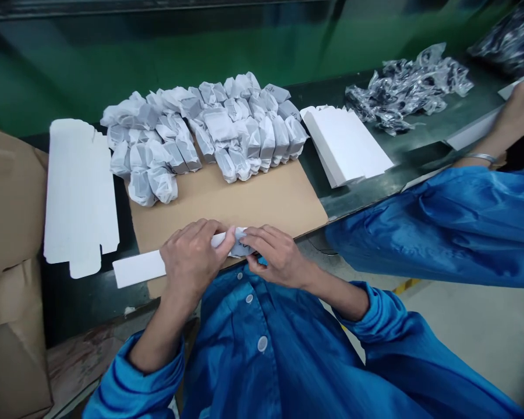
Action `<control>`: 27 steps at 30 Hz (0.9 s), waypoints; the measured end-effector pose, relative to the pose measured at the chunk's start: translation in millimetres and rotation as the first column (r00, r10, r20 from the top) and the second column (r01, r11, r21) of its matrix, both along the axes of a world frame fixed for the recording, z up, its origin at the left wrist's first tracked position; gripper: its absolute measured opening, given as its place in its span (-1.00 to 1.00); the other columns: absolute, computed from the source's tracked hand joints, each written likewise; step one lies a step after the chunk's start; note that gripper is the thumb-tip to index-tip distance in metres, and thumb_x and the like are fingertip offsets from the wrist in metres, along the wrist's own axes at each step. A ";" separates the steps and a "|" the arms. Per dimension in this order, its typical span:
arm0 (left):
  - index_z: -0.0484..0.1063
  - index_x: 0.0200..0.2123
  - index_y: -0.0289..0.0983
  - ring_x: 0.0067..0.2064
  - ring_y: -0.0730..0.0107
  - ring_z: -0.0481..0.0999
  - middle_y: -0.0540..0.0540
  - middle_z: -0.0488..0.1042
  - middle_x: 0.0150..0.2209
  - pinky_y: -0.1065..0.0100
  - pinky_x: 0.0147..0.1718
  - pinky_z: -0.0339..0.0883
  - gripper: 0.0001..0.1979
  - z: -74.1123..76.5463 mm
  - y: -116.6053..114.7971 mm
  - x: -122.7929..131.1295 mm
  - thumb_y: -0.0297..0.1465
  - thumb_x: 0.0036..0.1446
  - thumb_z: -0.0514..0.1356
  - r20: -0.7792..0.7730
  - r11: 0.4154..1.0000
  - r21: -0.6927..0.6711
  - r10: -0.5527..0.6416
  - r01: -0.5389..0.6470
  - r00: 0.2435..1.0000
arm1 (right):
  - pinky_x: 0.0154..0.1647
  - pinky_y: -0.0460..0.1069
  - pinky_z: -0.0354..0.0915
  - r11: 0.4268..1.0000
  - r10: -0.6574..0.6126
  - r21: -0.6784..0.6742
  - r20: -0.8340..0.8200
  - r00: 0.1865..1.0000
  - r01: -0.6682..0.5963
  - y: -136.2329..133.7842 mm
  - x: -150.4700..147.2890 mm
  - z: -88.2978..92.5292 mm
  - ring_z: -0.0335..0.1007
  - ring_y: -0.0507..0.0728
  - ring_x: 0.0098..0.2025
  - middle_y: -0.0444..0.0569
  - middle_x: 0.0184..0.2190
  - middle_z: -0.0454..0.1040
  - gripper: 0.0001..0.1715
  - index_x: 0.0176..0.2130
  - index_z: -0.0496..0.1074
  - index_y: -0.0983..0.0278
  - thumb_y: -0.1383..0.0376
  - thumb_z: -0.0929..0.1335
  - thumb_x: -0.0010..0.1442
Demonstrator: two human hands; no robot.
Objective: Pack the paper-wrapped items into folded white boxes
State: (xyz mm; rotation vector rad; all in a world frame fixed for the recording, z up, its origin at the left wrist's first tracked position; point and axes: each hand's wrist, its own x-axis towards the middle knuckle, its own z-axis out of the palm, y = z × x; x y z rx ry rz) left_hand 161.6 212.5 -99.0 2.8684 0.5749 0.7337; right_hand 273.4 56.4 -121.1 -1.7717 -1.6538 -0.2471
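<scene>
My left hand [194, 256] is wrapped round a long, narrow white box [140, 269] near the table's front edge, its thumb toward the box's right end. At that end my right hand [277, 253] pinches a small item in whitish wrapping [241, 247] with dark print on it. The wrapped item meets the box's end; how far it is inside is hidden by my fingers. Beneath both hands lies a flat brown cardboard sheet [244, 201]. Behind them, many similar wrapped items [220, 125] sit in rows on the sheet's far part.
Flat white box blanks [81, 192] lie at the left, beside brown cardboard [13, 203]. A stack of white cartons [349, 142] stands right of the wrapped items. Farther right are clear plastic bags with dark contents [413, 87] and a co-worker's hand [521, 107] and blue sleeve.
</scene>
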 end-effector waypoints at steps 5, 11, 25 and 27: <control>0.50 -0.37 -0.23 -0.38 0.28 0.56 -0.03 0.60 -0.43 0.30 -0.38 0.23 -0.90 -1.7 -4.5 -0.6 -0.38 0.20 0.21 0.125 0.993 0.086 0.071 -0.082 0.990 | -0.02 0.08 0.50 0.999 0.045 0.025 -0.017 0.999 -0.044 6.1 5.9 0.0 0.49 0.19 -0.02 0.19 -0.04 0.55 -0.67 0.02 0.41 0.42 0.45 0.29 0.26; 0.50 -0.27 -0.23 -0.34 0.28 0.54 -0.04 0.61 -0.39 0.31 -0.34 0.24 -0.94 -2.9 -10.2 -3.6 -0.38 0.20 0.24 0.181 0.992 0.105 0.052 -0.072 0.982 | 0.13 0.10 0.46 0.980 0.191 0.052 0.034 0.981 -0.193 16.5 17.7 3.2 0.46 0.19 0.10 0.21 0.06 0.53 -0.63 0.08 0.38 0.45 0.49 0.26 0.30; 0.34 0.17 -0.32 -0.13 0.10 0.53 -0.24 0.59 -0.09 0.20 -0.15 0.32 -0.53 2.0 34.9 -57.9 -0.25 0.26 0.23 -0.153 0.973 0.096 -0.194 0.210 0.969 | 0.15 0.08 0.38 0.959 0.075 -0.113 -0.784 0.616 -0.260 34.9 -1.0 17.3 0.45 0.10 0.10 0.05 0.09 0.50 -0.45 0.25 0.29 0.27 0.47 0.21 0.30; 0.34 0.18 -0.35 -0.16 0.10 0.53 -0.26 0.60 -0.09 0.20 -0.21 0.29 -0.50 0.6 27.8 -53.7 -0.27 0.23 0.26 -0.100 0.966 0.193 -0.157 0.174 0.983 | 0.12 0.04 0.39 0.937 0.090 -0.071 -0.897 0.434 -0.341 39.5 -2.9 27.0 0.46 0.08 0.09 0.06 0.09 0.49 -0.33 0.36 0.11 0.30 0.46 0.20 0.30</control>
